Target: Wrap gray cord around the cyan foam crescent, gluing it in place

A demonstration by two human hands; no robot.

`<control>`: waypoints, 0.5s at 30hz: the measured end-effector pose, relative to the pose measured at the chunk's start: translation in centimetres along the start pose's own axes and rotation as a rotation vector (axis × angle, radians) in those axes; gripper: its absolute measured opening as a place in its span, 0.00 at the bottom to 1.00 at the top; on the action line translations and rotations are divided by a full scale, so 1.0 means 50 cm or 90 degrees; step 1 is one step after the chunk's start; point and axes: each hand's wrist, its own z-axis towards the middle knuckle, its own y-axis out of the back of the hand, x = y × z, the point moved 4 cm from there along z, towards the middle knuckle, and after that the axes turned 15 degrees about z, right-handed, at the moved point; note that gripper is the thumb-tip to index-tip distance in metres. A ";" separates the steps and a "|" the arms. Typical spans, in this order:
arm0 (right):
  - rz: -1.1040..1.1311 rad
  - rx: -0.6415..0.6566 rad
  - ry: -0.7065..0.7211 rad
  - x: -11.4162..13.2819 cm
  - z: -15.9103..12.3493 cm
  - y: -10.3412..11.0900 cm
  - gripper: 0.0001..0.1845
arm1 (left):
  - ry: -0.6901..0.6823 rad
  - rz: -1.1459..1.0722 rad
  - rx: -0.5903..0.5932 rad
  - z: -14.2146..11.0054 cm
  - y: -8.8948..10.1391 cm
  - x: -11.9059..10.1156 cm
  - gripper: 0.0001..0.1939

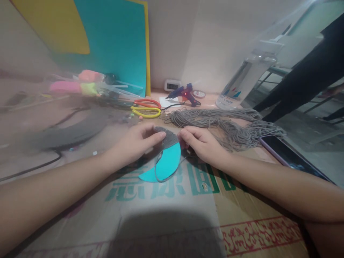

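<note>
A turquoise crescent-shaped cutout [170, 161], partly wrapped in grey cord [169, 137] at its upper end, is held above the cardboard. My left hand [146, 140] pinches the wrapped end between thumb and fingers. At the crescent's right edge my right hand [197, 141] is closed, thumb against forefinger, seemingly on the cord by the wrapping; its fingertips partly hide what they grip. A loose loop of the cord hangs across the bare turquoise part and runs toward the right hand.
Behind the hands lie scissors [146, 112], a glue gun [185, 95] with a red light, a small white clock [172, 85] and a skein of grey cord [228, 123]. A clear bottle [239, 84] and a phone [292, 157] are at right. A person's dark-clothed legs [303, 64] show beyond.
</note>
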 end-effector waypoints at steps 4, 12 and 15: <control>0.093 -0.002 -0.046 -0.005 -0.001 -0.003 0.17 | 0.005 -0.022 -0.006 -0.001 0.000 -0.003 0.14; 0.063 0.009 -0.021 -0.011 -0.001 -0.005 0.11 | 0.002 -0.007 0.012 0.001 -0.004 0.002 0.14; -0.003 0.016 -0.011 -0.008 -0.002 -0.007 0.10 | 0.006 -0.015 0.006 0.002 -0.006 0.010 0.14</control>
